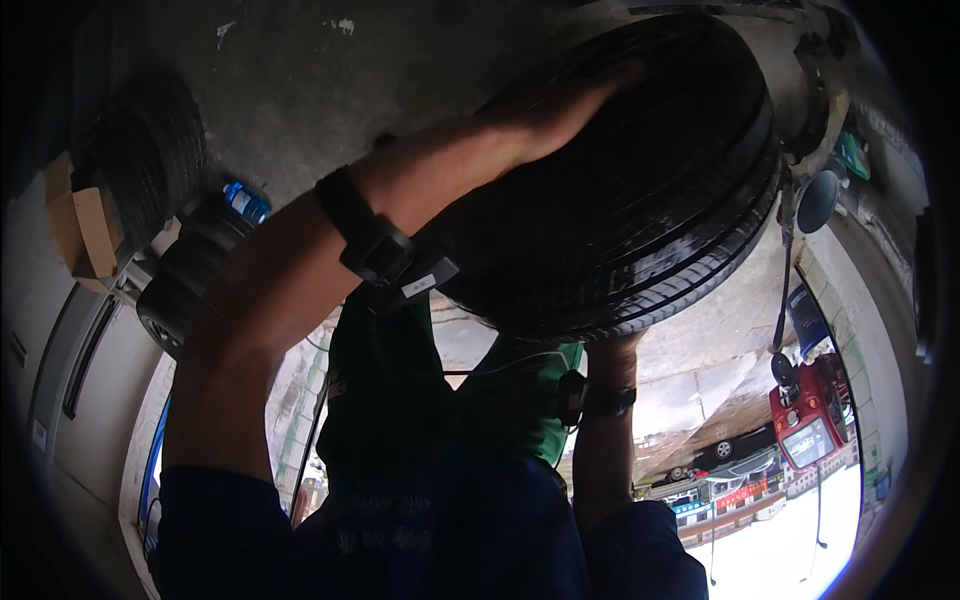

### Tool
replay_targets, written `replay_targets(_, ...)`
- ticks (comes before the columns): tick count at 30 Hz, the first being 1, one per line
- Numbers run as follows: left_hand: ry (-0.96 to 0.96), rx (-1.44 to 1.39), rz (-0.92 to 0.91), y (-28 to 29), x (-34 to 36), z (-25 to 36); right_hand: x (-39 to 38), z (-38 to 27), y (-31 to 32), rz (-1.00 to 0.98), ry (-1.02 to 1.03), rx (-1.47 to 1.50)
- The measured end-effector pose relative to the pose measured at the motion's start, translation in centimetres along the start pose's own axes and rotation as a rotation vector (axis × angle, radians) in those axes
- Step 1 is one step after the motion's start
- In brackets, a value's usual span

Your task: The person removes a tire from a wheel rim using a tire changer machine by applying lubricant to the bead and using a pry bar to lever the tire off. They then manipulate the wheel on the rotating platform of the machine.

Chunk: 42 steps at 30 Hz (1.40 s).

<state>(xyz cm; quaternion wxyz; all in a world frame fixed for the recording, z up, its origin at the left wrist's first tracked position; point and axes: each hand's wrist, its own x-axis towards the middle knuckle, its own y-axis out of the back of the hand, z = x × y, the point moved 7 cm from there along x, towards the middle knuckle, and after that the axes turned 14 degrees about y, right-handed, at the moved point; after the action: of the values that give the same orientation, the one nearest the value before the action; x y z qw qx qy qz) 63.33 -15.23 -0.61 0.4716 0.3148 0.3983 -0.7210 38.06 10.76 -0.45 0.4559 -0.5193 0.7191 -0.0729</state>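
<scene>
A large black tyre [640,220] fills the upper middle of the head view, tilted, with its grooved tread toward me. My left hand [570,112] reaches across its upper side, and the fingers press on the dark rubber; the fingertips are hard to see in the shadow. Under the tyre's near edge, my right hand [616,346] grips it from below, its fingers mostly hidden behind the tread. A black strap with a small device [378,248] circles my left wrist. Another dark band [606,400] is on my right wrist.
Other tyres [160,140] stand at the left, close to an open cardboard box [90,230] and a blue bottle [246,202]. A wheel [165,325] lies below them. To the right are a round grey object [818,202] and a red vehicle [808,410].
</scene>
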Motion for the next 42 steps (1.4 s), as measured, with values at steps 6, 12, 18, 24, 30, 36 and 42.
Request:
replay_targets(6,0.08,0.26,0.152,5.4,-1.1,3.7,13.4,-2.9,-3.4,0.294,-0.152,-0.055)
replay_targets(12,0.209,0.329,0.103,11.9,2.7,-8.1,10.4,2.6,-2.6,0.166,0.059,-0.057)
replay_targets(18,0.433,0.295,0.04,6.0,2.5,-5.2,8.6,3.2,-2.8,0.364,0.162,-0.005)
replay_targets(24,0.318,-0.101,-0.096,6.2,6.2,-9.9,7.6,0.9,-7.6,0.462,0.255,-0.14)
replay_targets(30,0.291,0.138,0.006,6.9,4.8,-8.2,9.9,0.3,-5.4,0.39,0.381,-0.233)
replay_targets(36,0.228,0.136,-0.012,6.0,4.0,-7.7,9.5,0.9,-5.7,0.434,0.447,-0.227)
replay_targets(42,0.144,0.258,-0.111,6.8,5.4,-12.0,7.7,1.9,-5.0,0.555,0.501,-0.286)
